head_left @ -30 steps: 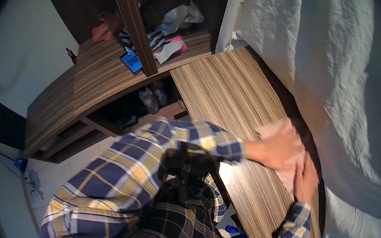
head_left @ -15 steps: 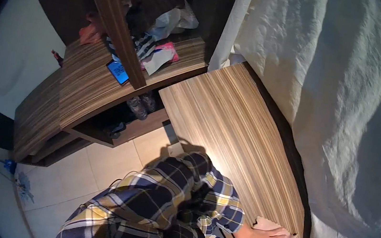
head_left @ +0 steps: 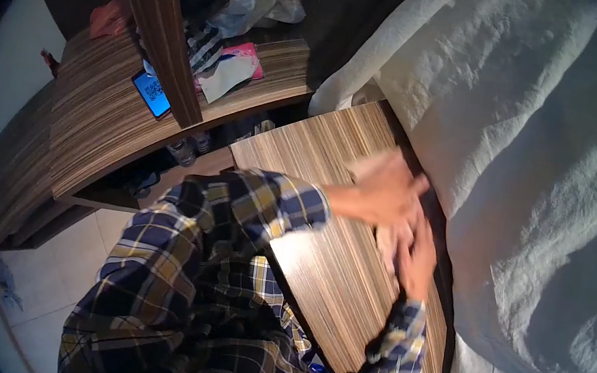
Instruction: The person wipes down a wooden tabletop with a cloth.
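My left hand [head_left: 386,198] lies palm down over the pink cloth [head_left: 386,251]; my right hand [head_left: 418,261] sits against it, fingers extended onto the same cloth. Motion blur conceals the fingertips: I cannot tell whether either hand grips the cloth or only presses it. The cloth is on the wood-grain tabletop [head_left: 327,285], mostly covered by my hands, showing beyond the left and between both. My left sleeve [head_left: 266,205] crosses the tabletop's corner. Along the opposite edge hangs a white curtain [head_left: 539,188], near my right hand. Well apart, a phone [head_left: 151,94] lies beside an upright post [head_left: 167,37].
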A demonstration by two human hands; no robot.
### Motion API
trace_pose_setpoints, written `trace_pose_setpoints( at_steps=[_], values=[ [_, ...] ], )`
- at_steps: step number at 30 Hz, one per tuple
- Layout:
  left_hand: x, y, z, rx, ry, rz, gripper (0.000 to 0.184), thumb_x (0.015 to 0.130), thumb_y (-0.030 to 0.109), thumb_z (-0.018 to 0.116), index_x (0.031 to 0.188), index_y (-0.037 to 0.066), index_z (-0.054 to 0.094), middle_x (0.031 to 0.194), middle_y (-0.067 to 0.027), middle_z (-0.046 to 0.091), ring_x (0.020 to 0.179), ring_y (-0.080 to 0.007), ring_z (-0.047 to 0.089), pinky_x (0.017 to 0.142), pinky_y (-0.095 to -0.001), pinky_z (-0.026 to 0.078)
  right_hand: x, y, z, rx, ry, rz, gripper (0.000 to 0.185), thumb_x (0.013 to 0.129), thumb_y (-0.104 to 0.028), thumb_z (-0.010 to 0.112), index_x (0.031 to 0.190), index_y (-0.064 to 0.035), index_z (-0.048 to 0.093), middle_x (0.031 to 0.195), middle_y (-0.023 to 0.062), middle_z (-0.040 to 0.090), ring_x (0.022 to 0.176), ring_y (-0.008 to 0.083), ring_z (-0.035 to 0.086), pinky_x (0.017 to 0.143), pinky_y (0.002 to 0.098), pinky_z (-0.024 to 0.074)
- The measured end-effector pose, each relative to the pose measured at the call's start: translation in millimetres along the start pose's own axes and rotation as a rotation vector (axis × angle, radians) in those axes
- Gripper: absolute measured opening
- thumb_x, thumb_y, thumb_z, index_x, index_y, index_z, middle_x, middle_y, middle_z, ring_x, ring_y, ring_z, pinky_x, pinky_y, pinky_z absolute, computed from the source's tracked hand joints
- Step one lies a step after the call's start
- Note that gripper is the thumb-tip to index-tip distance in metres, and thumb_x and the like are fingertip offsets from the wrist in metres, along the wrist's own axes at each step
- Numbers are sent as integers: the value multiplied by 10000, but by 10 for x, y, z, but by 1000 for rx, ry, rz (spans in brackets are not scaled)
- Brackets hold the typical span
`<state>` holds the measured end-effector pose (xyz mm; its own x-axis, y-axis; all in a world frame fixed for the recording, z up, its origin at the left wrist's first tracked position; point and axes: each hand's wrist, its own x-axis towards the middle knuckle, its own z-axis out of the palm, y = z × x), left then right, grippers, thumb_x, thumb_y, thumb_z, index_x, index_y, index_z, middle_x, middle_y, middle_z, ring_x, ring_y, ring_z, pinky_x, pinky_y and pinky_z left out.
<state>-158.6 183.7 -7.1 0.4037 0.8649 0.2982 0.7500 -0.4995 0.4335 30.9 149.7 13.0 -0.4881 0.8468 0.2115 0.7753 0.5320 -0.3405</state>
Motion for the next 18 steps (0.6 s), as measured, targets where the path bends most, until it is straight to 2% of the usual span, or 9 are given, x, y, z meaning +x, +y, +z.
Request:
trace_pose_setpoints(
  at_steps=[2, 4, 6, 7, 9, 10, 11, 13, 18],
  values=[
    [-44, -313, -278, -59, 136, -177, 670, 866, 381, 564, 1314, -89, 399, 1239, -310, 501, 1270, -443, 387, 1107, -528, 239, 523, -234, 68, 56, -66, -77, 483, 927, -295, 502, 1342, -48, 481, 1296, 209, 532, 1159, 405, 521, 965, 435, 430],
    [-123, -535, -326, 138, 419, -104, 580, 887, 294, 538, 1315, -75, 406, 1253, -270, 512, 1279, -407, 392, 1086, -490, 280, 955, -225, 385, 132, 11, -129, 429, 922, -287, 513, 1280, -53, 547, 1318, 197, 533, 1205, 400, 495, 1036, 442, 375],
    [-365, -835, -370, 402, 440, -2, 529, 903, 247, 506, 1326, -54, 409, 1286, -245, 497, 1281, -374, 401, 1088, -476, 283, 1190, -539, 598, 178, 173, -349, 333, 873, -254, 533, 1122, -62, 643, 1281, 161, 565, 1193, 359, 505, 1007, 444, 391],
    [-409, -785, -449, 329, 396, -232, 541, 917, 224, 461, 1373, -52, 369, 1381, -247, 431, 1324, -367, 369, 1114, -464, 258, 1277, -678, 603, 237, 217, -388, 320, 847, -252, 532, 1072, -66, 663, 1282, 140, 568, 1205, 349, 488, 1015, 458, 369],
    [-486, -860, -453, 518, 224, -302, 585, 955, 257, 409, 1435, -55, 286, 1476, -245, 328, 1396, -370, 273, 1149, -455, 200, 1277, -720, 668, 94, 187, -364, 451, 899, -291, 458, 1265, -46, 551, 1384, 171, 481, 1323, 328, 391, 1110, 483, 263],
    [-577, -741, -498, 442, 209, -346, 600, 971, 272, 382, 1449, -65, 248, 1504, -247, 274, 1420, -362, 224, 1158, -457, 170, 1192, -657, 809, 17, 217, -402, 505, 916, -305, 432, 1340, -37, 489, 1426, 178, 440, 1366, 319, 347, 1139, 491, 222],
    [-647, -599, -557, 369, 189, -393, 615, 988, 288, 356, 1462, -75, 209, 1531, -249, 220, 1444, -355, 174, 1167, -459, 140, 1065, -586, 754, 12, 238, -330, 505, 916, -305, 432, 1340, -37, 489, 1426, 178, 440, 1366, 319, 347, 1139, 491, 222],
    [-790, -358, -465, 366, 157, -319, 620, 989, 299, 356, 1448, -95, 219, 1517, -278, 219, 1434, -378, 183, 1160, -488, 141, 883, -604, 528, 51, 34, -504, 589, 935, -328, 402, 1441, -30, 352, 1492, 180, 350, 1410, 311, 284, 1171, 484, 162],
    [-661, 302, -100, 367, 86, -152, 684, 971, 356, 387, 1445, -106, 211, 1515, -296, 204, 1435, -410, 154, 1155, -532, 113, 123, 12, 33, 54, -18, -482, 628, 958, -451, 404, 1470, -93, 338, 1529, 143, 304, 1432, 297, 240, 1178, 476, 136]
  ],
)
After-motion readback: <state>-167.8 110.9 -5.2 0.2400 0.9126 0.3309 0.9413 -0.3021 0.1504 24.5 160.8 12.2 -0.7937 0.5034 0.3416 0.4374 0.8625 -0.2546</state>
